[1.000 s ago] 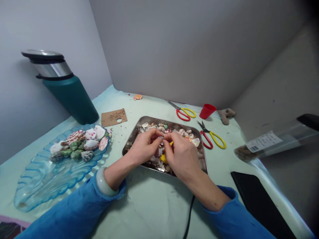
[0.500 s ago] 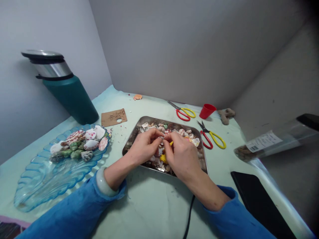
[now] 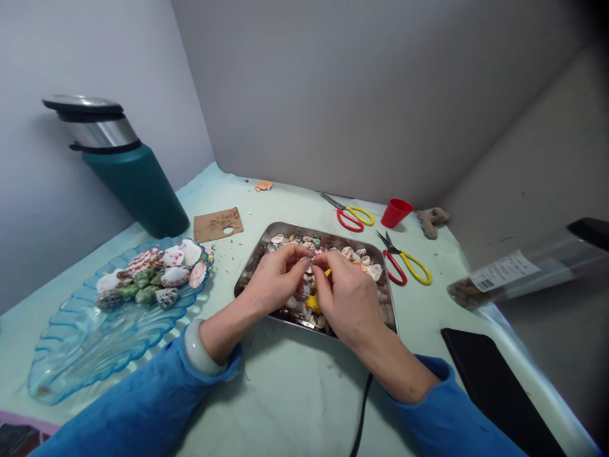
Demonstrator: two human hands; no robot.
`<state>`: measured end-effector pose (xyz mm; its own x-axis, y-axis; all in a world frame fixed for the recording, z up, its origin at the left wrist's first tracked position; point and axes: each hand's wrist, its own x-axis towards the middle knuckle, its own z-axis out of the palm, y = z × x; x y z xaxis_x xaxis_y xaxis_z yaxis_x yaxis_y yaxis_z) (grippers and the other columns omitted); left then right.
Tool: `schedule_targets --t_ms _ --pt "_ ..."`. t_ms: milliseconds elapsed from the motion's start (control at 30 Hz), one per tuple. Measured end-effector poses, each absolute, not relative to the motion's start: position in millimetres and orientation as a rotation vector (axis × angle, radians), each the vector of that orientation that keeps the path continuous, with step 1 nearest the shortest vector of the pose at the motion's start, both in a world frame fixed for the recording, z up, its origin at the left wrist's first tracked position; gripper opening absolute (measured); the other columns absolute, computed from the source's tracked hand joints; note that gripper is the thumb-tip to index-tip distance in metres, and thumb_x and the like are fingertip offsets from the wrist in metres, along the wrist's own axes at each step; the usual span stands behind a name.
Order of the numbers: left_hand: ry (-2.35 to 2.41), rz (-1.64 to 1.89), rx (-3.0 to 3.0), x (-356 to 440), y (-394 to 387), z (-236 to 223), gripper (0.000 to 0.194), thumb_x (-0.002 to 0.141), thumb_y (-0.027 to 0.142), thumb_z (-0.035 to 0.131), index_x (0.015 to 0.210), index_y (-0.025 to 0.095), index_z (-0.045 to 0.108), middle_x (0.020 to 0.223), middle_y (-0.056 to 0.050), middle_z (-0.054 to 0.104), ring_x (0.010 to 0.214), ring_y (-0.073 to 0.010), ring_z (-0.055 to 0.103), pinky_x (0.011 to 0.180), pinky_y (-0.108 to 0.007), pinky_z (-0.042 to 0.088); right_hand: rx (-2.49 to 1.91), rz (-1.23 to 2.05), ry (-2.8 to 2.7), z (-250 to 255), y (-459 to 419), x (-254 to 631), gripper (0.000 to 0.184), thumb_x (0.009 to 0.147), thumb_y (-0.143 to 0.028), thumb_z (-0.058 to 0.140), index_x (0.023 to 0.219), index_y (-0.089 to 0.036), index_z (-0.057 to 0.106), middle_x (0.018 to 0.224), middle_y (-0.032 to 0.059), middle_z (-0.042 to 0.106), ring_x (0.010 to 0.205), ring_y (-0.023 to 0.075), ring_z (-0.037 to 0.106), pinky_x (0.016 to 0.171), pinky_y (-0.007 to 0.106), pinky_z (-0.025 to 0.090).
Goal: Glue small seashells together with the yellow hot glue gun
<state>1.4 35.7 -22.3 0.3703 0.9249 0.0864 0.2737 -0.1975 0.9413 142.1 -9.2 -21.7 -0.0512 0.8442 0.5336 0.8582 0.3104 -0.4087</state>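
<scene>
Above a metal tray (image 3: 240, 282) filled with small shells, my left hand (image 3: 276, 276) and my right hand (image 3: 349, 292) meet fingertip to fingertip. Both are closed in a pinch around a tiny thing, mostly hidden by the fingers and too small to name. Under the hands, a yellow item (image 3: 313, 303) lies among the shells in the tray. Left of my left wrist stands a blue scalloped plate (image 3: 109, 352) with several larger shells (image 3: 147, 270) heaped on its far end.
A teal bottle (image 3: 137, 190) stands at the back left beside a brown card (image 3: 216, 223). Two pairs of scissors (image 3: 349, 212), a red cup (image 3: 396, 212) and a root-like piece (image 3: 432, 222) lie behind and right. A clear bag (image 3: 518, 273) and black phone-like slab (image 3: 495, 387) are far right.
Almost nothing differs. My fingertips have shifted very slightly while both hands keep their pinch over the tray.
</scene>
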Motion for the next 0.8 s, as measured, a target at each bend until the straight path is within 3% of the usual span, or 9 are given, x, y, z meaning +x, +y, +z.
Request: schedule_targets --t_ms 300,467,800 --pt "1.022 0.861 1.629 2.5 36.1 -18.4 0.02 0.084 0.026 0.055 0.099 0.015 0.061 0.058 0.003 0.057 0.046 -0.0093 0.055 0.043 -0.018 0.043 -1.481 -0.009 -1.878 -20.9 -7.9 141.6 0.014 0.09 -0.018 0.046 0.09 -0.017 0.059 0.084 0.0047 0.068 0.073 0.0181 0.063 0.067 0.028 0.042" --pt "1.035 0.824 1.615 3.4 36.0 -16.1 0.017 0.084 0.025 0.053 0.094 0.015 0.061 0.05 0.005 0.052 0.041 -0.0085 0.049 0.039 -0.017 0.038 -1.483 0.006 -1.885 -21.4 -8.4 141.8 0.015 0.09 -0.017 0.046 0.092 -0.017 0.06 0.086 0.005 0.068 0.075 0.0184 0.063 0.07 0.029 0.042" --pt "0.991 0.838 1.647 1.9 37.9 -24.3 0.014 0.084 0.025 0.052 0.093 0.018 0.06 0.062 0.003 0.057 0.047 -0.009 0.055 0.043 -0.018 0.042 -1.508 0.055 -1.898 -21.2 -8.3 141.8 0.013 0.089 -0.016 0.046 0.092 -0.017 0.058 0.088 0.0066 0.068 0.08 0.0196 0.064 0.071 0.03 0.043"
